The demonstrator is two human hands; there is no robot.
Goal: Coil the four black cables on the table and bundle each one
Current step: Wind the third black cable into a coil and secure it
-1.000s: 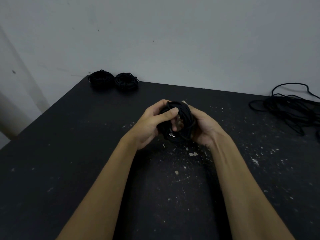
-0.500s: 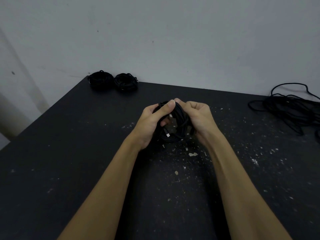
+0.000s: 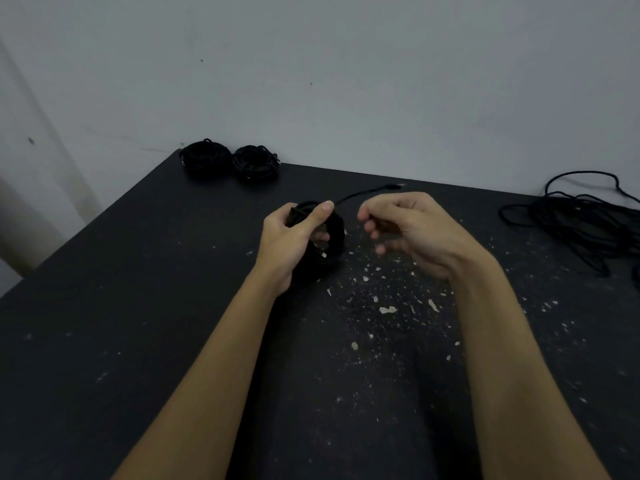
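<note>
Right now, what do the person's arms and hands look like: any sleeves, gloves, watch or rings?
Both forearms are bare all the way to the bottom edge of the frame; no sleeves show. The left hand and right hand are ungloved. No watch, bracelet or ring is visible on either wrist or on the fingers that show. The light is dim, so fine marks cannot be told.
</note>
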